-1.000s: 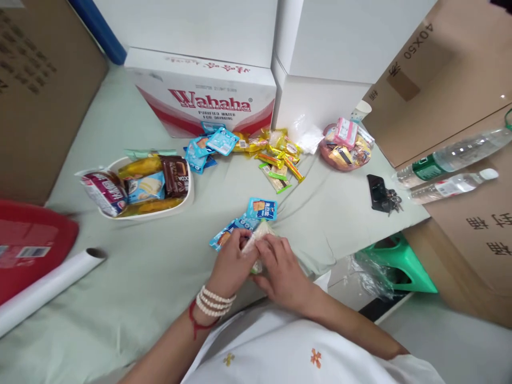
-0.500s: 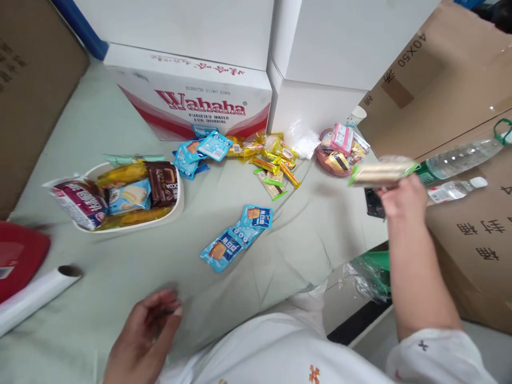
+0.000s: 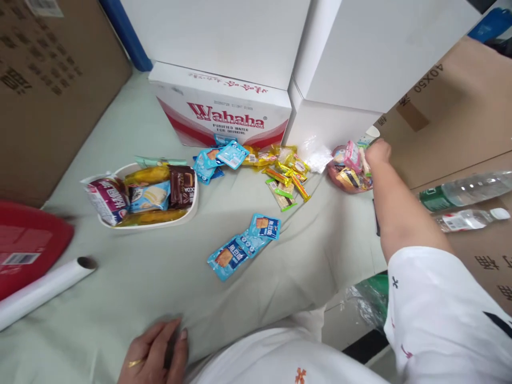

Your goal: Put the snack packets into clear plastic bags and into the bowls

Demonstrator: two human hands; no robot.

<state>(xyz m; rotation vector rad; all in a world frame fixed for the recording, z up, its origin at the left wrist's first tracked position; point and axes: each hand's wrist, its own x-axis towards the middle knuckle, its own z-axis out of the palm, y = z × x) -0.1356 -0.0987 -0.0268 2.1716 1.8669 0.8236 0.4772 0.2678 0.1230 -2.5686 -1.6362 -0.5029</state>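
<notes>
My right hand (image 3: 378,153) reaches to the far right, fingers curled at the edge of a round bowl (image 3: 335,182) of wrapped snacks. A pale snack packet with green ends (image 3: 364,159) shows partly beside its fingers; most of it is hidden. Close behind that hand stands a paper cup (image 3: 372,132). Near the front edge of the table, my left hand (image 3: 156,354) rests loosely bent, fingers apart and holding nothing, a ring on one finger. Several blue snack pouches (image 3: 228,257) lie overlapping in mid-table, beyond my left hand.
A white tub (image 3: 195,205) of snacks stands left. Blue pouches (image 3: 233,154), yellow packets (image 3: 299,162) and a clear plastic bag (image 3: 314,153) lie before the Wahaha carton (image 3: 236,120). A white tube (image 3: 48,290) and red object (image 3: 32,245) lie left; bottles (image 3: 476,192) lie right.
My right hand has carried the green-ended packet away from me to the bowl. My left hand has lowered to the table's front edge. The view has shifted.
</notes>
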